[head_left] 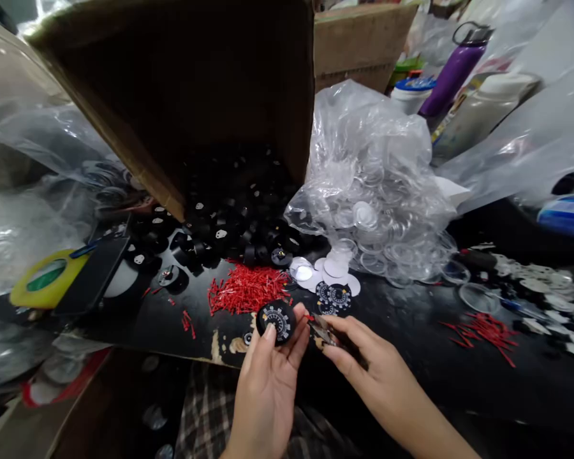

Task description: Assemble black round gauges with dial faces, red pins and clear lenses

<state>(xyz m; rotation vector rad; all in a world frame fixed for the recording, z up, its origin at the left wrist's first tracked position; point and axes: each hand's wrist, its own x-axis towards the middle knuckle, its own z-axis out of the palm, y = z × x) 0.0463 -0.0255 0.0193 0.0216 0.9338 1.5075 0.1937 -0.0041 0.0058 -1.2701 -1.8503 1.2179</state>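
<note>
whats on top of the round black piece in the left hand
The black piece bears a dial face with white markings. The left hand covers part of its lower-left edge and hides its underside.

A round black gauge (278, 324) rests in the left hand (270, 376), its face turned up toward the viewer, with pale markings set in rings and a small orange mark near the left edge. Just beside it, a dark metal tool (325, 331) points leftward from the right hand (373, 366), a small red piece (309, 317) at its tip.
</note>
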